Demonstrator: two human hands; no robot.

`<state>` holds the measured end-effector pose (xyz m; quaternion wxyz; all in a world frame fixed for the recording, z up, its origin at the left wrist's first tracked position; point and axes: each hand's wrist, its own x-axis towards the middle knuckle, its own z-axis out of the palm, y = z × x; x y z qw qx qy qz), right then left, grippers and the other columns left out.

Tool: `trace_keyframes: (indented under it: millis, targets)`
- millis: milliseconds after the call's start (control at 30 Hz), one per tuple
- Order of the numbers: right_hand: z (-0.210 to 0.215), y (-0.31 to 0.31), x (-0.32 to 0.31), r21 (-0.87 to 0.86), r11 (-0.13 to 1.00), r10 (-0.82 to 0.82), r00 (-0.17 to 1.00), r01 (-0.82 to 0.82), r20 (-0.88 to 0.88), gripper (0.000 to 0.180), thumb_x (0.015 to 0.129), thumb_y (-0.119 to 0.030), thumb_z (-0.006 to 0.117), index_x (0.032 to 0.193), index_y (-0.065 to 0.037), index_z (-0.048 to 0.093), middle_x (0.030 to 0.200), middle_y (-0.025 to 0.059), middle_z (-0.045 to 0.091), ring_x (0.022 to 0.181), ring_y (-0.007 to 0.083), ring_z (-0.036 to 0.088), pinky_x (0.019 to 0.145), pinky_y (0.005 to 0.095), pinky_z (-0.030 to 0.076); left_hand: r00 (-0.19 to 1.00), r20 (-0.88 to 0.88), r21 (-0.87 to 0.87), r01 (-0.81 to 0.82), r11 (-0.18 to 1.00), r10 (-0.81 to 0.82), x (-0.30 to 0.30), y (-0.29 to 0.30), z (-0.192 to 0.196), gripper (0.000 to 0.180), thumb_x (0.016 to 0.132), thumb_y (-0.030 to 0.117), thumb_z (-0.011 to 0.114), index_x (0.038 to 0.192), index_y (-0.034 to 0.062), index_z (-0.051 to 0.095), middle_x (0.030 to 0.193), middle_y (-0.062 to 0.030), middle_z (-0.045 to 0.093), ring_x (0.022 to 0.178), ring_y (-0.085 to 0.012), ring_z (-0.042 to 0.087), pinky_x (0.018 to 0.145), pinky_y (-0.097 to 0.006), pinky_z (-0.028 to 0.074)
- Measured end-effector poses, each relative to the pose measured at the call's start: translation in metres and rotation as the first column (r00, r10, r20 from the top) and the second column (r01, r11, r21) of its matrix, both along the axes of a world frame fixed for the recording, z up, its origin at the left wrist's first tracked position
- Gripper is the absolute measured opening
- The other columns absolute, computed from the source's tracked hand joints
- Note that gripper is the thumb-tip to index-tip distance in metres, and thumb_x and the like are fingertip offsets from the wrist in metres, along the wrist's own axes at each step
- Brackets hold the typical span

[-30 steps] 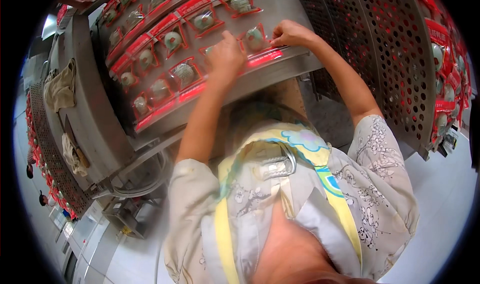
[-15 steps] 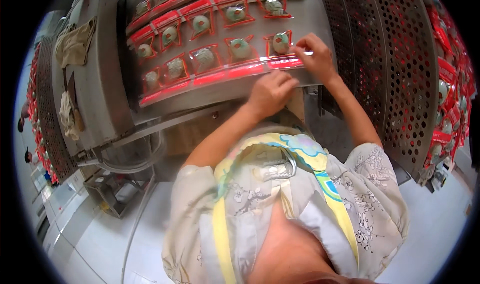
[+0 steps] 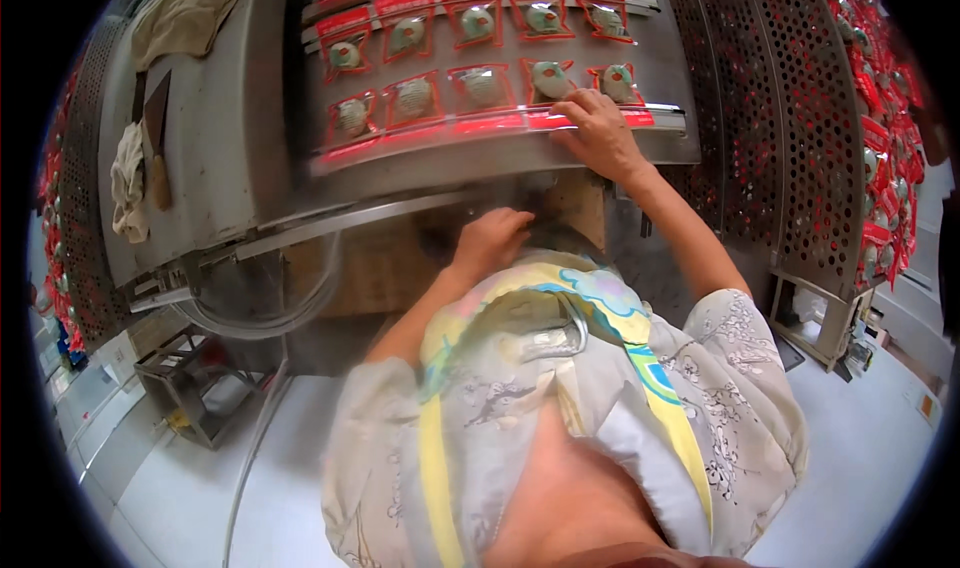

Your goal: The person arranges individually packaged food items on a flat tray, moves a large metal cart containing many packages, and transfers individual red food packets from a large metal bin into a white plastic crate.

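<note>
On the machine's lower row, right hand (image 3: 600, 133) lies flat, fingers spread, touching the rightmost red packet (image 3: 617, 85). Left hand (image 3: 490, 240) hangs below, fingers curled, holding nothing.

We see two rows of flat red pouches (image 3: 478, 86), each with a clear window showing a pale green oval item, lying side by side on the grey machine bed (image 3: 230, 158). More red pouches (image 3: 885, 158) hang at the far right, beyond the perforated metal panel (image 3: 790, 118).
</note>
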<state>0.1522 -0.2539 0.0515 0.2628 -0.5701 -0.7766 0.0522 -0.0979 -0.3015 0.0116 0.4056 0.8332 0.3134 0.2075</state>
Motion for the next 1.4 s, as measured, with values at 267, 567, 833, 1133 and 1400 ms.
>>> trace_keyframes:
  millis: [267,567,833,1133,1400]
  targets:
    - [0.003,0.006,-0.061,0.015,0.990,-0.138,0.987,0.137,0.088,0.013,0.075,-0.011,0.062,0.085,-0.007,0.056,0.087,0.0085,0.054,0.086,0.0287,0.053,0.076,0.0394,0.043,0.975,0.122,-0.007,-0.184,0.983,0.183,-0.110,-0.010,0.004,0.024,0.073,0.006,0.065,0.096,0.0050,0.061,0.077,-0.0103,0.060,0.072,-0.0253,0.060,0.061,-0.031,0.049]
    - [0.046,0.039,-0.149,-0.288,0.952,0.017,0.926,0.100,0.378,0.010,0.074,-0.013,0.061,0.083,-0.009,0.059,0.085,0.0080,0.058,0.087,0.0282,0.056,0.076,0.0387,0.043,0.914,0.134,-0.063,-0.379,0.923,0.384,-0.207,-0.022,-0.010,0.021,0.075,0.008,0.064,0.096,0.0064,0.062,0.080,-0.0098,0.061,0.070,-0.0246,0.061,0.060,-0.031,0.048]
    - [0.133,0.105,-0.436,0.113,0.703,0.700,0.655,-0.702,-0.285,0.025,0.075,-0.021,0.068,0.095,-0.007,0.059,0.094,0.0109,0.056,0.088,0.0306,0.056,0.073,0.0385,0.047,0.821,-0.003,-0.193,-0.561,0.805,0.571,-0.282,-0.051,-0.012,0.026,0.079,0.020,0.062,0.102,0.0099,0.061,0.092,-0.0108,0.064,0.082,-0.0289,0.062,0.070,-0.035,0.050]
    - [0.105,0.135,-0.603,-0.607,0.540,0.576,0.782,-0.583,-0.238,0.025,0.067,-0.023,0.060,0.050,-0.004,0.061,0.047,0.0044,0.059,0.050,0.0164,0.060,0.051,0.0330,0.048,0.560,-0.195,-0.444,-0.782,0.437,0.805,-0.323,-0.088,-0.038,0.027,0.082,0.020,0.063,0.107,0.0110,0.062,0.093,-0.0084,0.066,0.083,-0.0205,0.064,0.073,-0.032,0.050]
    - [0.093,0.129,-0.601,-0.437,0.708,0.601,0.798,-0.554,-0.037,0.024,0.061,-0.022,0.065,0.079,-0.006,0.068,0.073,0.0109,0.064,0.070,0.0277,0.063,0.055,0.0412,0.050,0.367,0.092,0.084,-0.929,0.360,0.926,-0.373,-0.103,0.034,0.028,0.083,0.008,0.060,0.111,0.0031,0.057,0.085,-0.0051,0.058,0.078,-0.0143,0.055,0.073,-0.026,0.046]
